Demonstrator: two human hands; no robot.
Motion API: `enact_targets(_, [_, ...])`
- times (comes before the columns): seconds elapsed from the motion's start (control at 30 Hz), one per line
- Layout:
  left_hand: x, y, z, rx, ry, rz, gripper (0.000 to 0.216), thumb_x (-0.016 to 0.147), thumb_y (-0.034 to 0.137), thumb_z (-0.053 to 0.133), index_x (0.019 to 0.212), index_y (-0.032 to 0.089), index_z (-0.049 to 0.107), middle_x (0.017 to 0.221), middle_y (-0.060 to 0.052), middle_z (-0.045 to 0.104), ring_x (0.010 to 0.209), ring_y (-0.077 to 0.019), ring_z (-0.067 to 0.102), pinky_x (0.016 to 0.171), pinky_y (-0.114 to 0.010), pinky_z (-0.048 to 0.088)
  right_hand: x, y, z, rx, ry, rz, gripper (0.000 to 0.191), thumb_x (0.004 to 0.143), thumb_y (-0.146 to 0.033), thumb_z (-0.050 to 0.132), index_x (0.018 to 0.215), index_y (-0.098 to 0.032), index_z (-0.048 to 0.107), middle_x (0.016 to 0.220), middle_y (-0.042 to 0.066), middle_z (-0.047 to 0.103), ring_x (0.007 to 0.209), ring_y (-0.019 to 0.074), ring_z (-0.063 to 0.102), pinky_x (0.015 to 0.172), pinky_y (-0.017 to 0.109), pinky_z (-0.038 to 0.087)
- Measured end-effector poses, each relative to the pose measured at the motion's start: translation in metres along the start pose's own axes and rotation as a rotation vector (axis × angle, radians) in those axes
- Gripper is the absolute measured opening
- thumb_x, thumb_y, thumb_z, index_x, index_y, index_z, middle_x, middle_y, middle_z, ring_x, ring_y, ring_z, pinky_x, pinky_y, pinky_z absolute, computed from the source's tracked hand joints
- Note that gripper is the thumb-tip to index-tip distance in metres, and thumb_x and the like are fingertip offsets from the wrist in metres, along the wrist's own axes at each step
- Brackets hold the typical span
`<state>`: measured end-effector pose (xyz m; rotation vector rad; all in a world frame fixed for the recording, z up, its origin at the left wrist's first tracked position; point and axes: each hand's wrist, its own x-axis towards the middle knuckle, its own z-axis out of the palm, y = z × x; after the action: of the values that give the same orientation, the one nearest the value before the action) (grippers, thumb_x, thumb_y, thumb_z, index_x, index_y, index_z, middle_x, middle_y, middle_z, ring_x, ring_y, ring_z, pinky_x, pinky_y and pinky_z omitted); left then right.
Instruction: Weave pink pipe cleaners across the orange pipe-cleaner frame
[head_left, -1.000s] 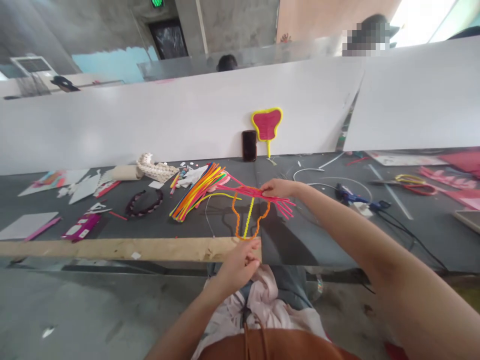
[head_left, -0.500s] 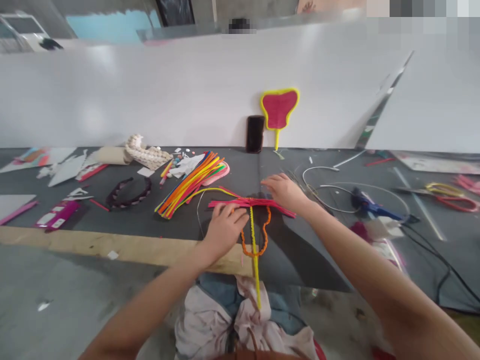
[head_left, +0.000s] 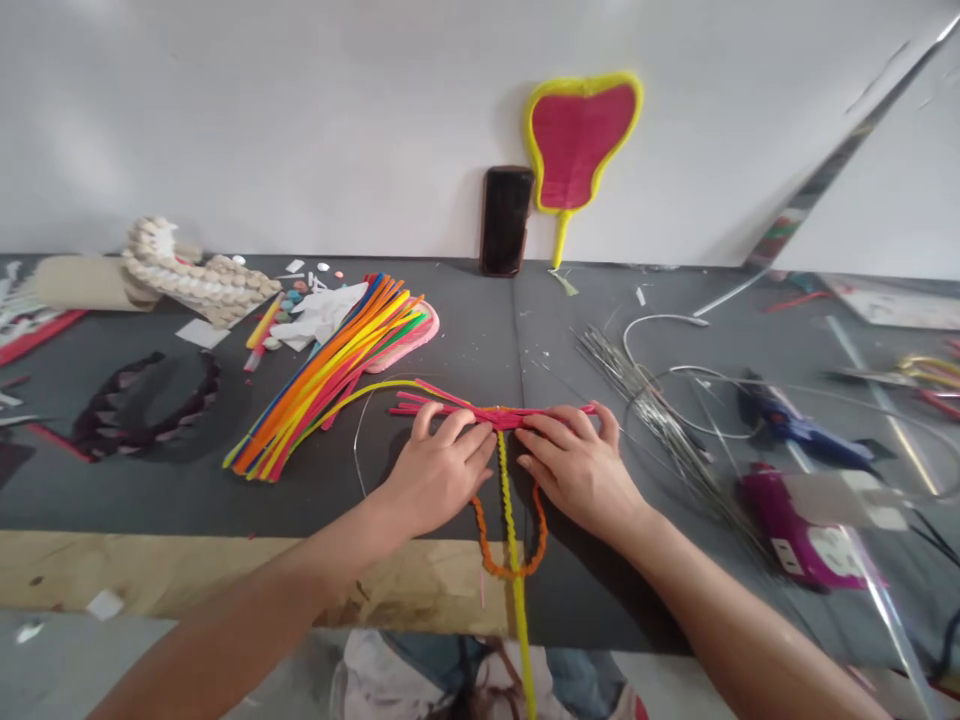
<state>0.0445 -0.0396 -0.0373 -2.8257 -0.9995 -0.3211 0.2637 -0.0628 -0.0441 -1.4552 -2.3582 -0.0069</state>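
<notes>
- Pink stems [head_left: 497,422] lie crosswise at the centre of the dark tabletop [head_left: 465,335], beneath both hands, over the top of an orange outline and a yellow stem.
- Well left of them, a coloured bundle [head_left: 326,390] lies slanted; one yellow strand [head_left: 375,388] arches from it to the pink ends, so it is best eased aside before it catches.
- Left hand [head_left: 441,465]: fingers bent and slightly parted, tips on the pink stems. Whether it pinches them I cannot tell. Light, even pressure should keep them side by side; the loose ends beyond these fingers fan out and could be evened up.
- Between the hands, the orange outline [head_left: 491,567] hangs towards the table edge, with the yellow stem [head_left: 511,520] running down its middle. Judge the centring against that stem, and avoid dragging the outline askew.
- Right hand [head_left: 581,468]: fingers curved over the other half, thumb below; a firm pinch cannot be made out. Matching the left hand's pressure should stop the stems sliding sideways.
- Right of that hand, thin wires [head_left: 645,405] lie loose, so sideways pulls are better kept short.
</notes>
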Motion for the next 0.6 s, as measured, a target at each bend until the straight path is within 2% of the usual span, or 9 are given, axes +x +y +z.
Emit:
enact_targets(0.17, [0.000,0.000,0.001,-0.081,-0.021,-0.036,0.032,0.092,0.030,0.052,0.121,0.020,0.061,0.122,-0.009,0.067,0.112,-0.0281,0.051,0.102,-0.054,0.026,0.003,-0.011,-0.006,-0.010,0.048,-0.018,0.019,0.093,-0.032,0.056,0.104,-0.026,0.070,0.114,0.004,0.070,0.109,0.0238,0.053,0.108,0.053,0.014])
enact_targets(0.27, [0.000,-0.002,0.002,-0.102,0.003,-0.031,0.029,0.092,0.030,0.052,0.118,0.019,0.062,0.119,-0.008,0.068,0.110,-0.0272,0.051,0.102,-0.054,0.024,0.001,-0.020,-0.007,0.018,0.065,-0.082,0.017,0.092,-0.034,0.058,0.097,-0.026,0.071,0.097,0.002,0.073,0.098,0.0218,0.054,0.107,0.051,0.016])
enact_targets(0.33, [0.001,-0.003,0.002,-0.110,0.049,-0.025,0.025,0.092,0.026,0.052,0.113,0.020,0.063,0.113,-0.005,0.070,0.109,-0.0255,0.052,0.103,-0.054,0.022,0.000,-0.025,-0.007,0.048,0.042,-0.125,0.017,0.090,-0.036,0.059,0.090,-0.025,0.071,0.082,0.000,0.072,0.089,0.0200,0.054,0.105,0.050,0.018])
enact_targets(0.4, [0.003,-0.005,0.001,-0.105,0.120,-0.042,0.018,0.092,0.020,0.051,0.104,0.023,0.064,0.100,-0.001,0.072,0.106,-0.0225,0.053,0.103,-0.051,0.021,-0.002,-0.027,-0.005,0.062,0.019,-0.142,0.017,0.090,-0.037,0.059,0.088,-0.024,0.071,0.074,0.000,0.069,0.085,0.0192,0.053,0.104,0.049,0.020])
enact_targets(0.5, [0.009,-0.006,0.000,-0.043,0.219,-0.122,0.016,0.091,0.014,0.052,0.087,0.024,0.063,0.082,0.004,0.070,0.099,-0.0183,0.053,0.102,-0.047,0.021,-0.004,-0.028,-0.002,0.060,0.010,-0.148,0.016,0.090,-0.034,0.059,0.090,-0.023,0.071,0.076,0.000,0.069,0.084,0.0190,0.053,0.102,0.047,0.022])
enact_targets(0.6, [0.020,-0.006,0.001,0.048,0.257,-0.155,0.015,0.090,0.013,0.054,0.081,0.023,0.061,0.074,0.006,0.066,0.096,-0.0176,0.052,0.099,-0.046,0.021,-0.006,-0.029,0.000,0.049,0.003,-0.150,0.014,0.090,-0.032,0.060,0.091,-0.022,0.070,0.078,0.001,0.069,0.086,0.0192,0.053,0.102,0.048,0.023])
